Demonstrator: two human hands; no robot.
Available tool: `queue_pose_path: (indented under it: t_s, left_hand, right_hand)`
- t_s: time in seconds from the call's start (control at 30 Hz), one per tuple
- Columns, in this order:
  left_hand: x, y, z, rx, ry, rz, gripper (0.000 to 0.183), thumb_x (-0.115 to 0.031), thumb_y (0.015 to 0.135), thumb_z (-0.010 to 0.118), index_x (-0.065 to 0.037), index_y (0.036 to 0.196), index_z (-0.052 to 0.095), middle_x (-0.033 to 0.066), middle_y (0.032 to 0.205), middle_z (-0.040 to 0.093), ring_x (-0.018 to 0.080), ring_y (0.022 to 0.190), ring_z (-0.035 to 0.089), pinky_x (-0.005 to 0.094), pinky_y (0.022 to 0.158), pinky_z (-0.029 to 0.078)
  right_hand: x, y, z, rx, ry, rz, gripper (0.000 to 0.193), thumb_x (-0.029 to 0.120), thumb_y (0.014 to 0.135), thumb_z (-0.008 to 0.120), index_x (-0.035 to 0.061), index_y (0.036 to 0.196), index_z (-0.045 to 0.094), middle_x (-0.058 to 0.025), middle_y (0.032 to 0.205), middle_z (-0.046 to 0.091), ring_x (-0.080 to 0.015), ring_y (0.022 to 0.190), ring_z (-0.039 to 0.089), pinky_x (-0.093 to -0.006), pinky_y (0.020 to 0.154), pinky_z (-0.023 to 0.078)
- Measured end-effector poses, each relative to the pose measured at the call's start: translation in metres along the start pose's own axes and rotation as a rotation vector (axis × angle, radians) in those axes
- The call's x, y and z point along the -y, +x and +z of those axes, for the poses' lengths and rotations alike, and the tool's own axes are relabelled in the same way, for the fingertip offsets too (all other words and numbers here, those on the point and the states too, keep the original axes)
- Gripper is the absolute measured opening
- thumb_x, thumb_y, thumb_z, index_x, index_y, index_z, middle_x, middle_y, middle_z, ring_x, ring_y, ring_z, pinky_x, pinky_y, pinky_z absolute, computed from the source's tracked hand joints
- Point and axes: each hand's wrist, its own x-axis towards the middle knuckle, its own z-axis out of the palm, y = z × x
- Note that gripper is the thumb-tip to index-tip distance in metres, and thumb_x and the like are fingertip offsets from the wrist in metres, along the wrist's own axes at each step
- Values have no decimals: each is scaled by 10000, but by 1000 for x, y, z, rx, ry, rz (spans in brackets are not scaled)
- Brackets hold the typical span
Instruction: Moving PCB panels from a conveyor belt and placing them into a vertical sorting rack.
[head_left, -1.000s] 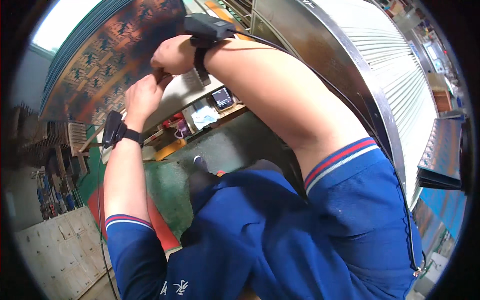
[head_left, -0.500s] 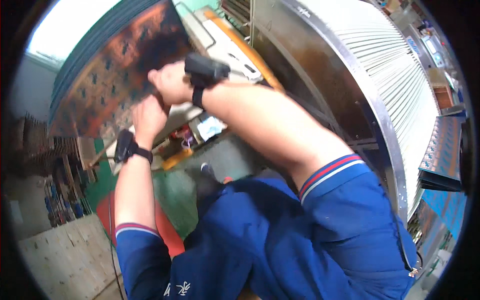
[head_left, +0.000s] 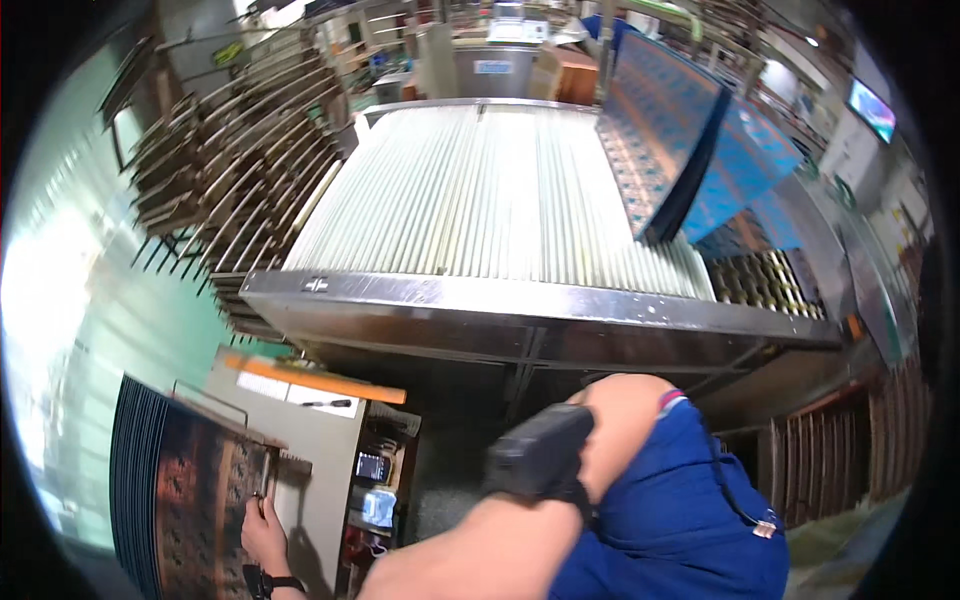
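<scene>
Left hand (head_left: 265, 540) is by panels (head_left: 195, 495); bench shelf (head_left: 408, 458) holds a packet (head_left: 379, 507).

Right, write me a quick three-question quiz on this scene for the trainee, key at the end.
1. Multiple choice: what colour is the long bar on the table?
A green
B orange
C blue
D black

2. True or false: the tall blue patterned sheets stand toward the right end of the white slats.

3. Short answer: which is nearer the left hand, the stack of dark sheets or the white slats?

Key:
1. B
2. True
3. The stack of dark sheets
</scene>
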Motion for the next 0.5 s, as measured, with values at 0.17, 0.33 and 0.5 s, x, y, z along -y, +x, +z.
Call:
queue_pose_path:
  t_s: [0.17,0.33,0.5]
  left_hand:
    - [-14,17,9,40,29,-42,319,-375,970,538,-89,1081,623,184,866,675,405,803,635,491,674,480]
    - [-30,9,-16,183,30,-84,439,-393,977,501,-60,1251,582,212,1032,684,415,961,630,495,787,481]
    - [-15,5,-7,195,-33,-87,454,-360,972,528,-33,1286,556,221,1126,659,407,1038,612,472,842,476]
  right_hand:
    - [76,-30,-19,-160,-119,142,220,239,863,639,31,912,589,-192,859,602,-382,819,594,-438,676,470]
    - [116,-99,-47,-497,-655,454,400,285,946,611,-25,1199,598,-171,1124,632,-333,1007,614,-426,917,487]
    - [126,-263,-143,-1565,-1655,471,549,146,918,610,-13,1401,404,-216,1377,458,-308,1265,478,-389,1000,456]
